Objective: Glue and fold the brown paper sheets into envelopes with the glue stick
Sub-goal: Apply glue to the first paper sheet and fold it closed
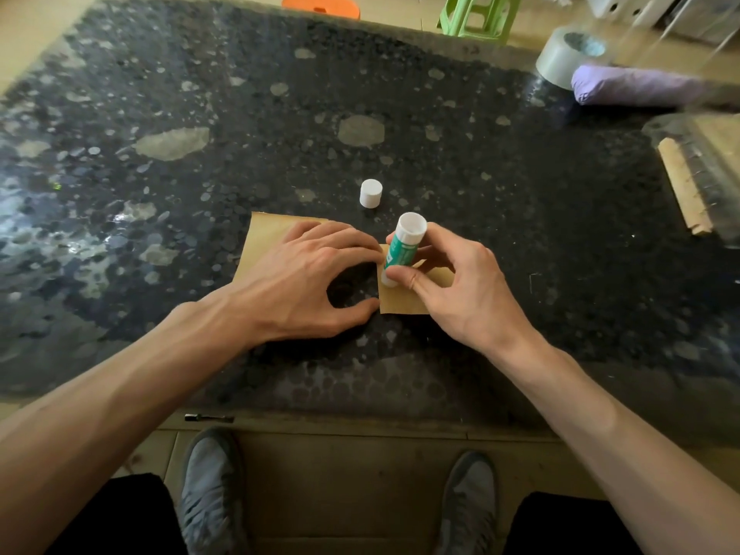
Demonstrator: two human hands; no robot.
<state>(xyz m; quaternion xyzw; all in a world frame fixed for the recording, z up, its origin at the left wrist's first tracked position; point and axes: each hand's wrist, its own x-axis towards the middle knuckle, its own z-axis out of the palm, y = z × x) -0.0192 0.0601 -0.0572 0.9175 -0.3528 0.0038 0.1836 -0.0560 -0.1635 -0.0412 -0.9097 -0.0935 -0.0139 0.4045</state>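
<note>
Pressing the brown paper sheet (pixel 272 238) flat against the dark speckled table (pixel 200 114) with the left hand (pixel 312 274): palm down, fingers spread and nearly straight, thumb stretched out to the right. Grasping nothing with that hand, only bearing down.

Pinching the glue stick (pixel 402 246) in the right hand (pixel 460 282), thumb on the near side low on the green label, index and middle fingers curled round the far side, the other fingers loosely bent behind. Holding the stick almost upright, uncapped white end up, lower end down at the paper just right of the left hand. Cannot tell whether it touches the sheet, with the thumb covering that spot.

Showing of the sheet only two patches: a corner beyond the left knuckles and a strip beneath the right hand, with a dark gap between left thumb and index finger.

Standing upright on the table just beyond the sheet, apart from both hands: the white cap (pixel 371 193).

Lying at the far right of the table: a grey tape roll (pixel 560 62), a purple bundle (pixel 632 86) just beside it, and nearer, a wooden strip (pixel 680 186). Beyond the table: a green stool (pixel 476 14) and an orange stool (pixel 320 4). Below the near edge: grey shoes (pixel 208 494).
</note>
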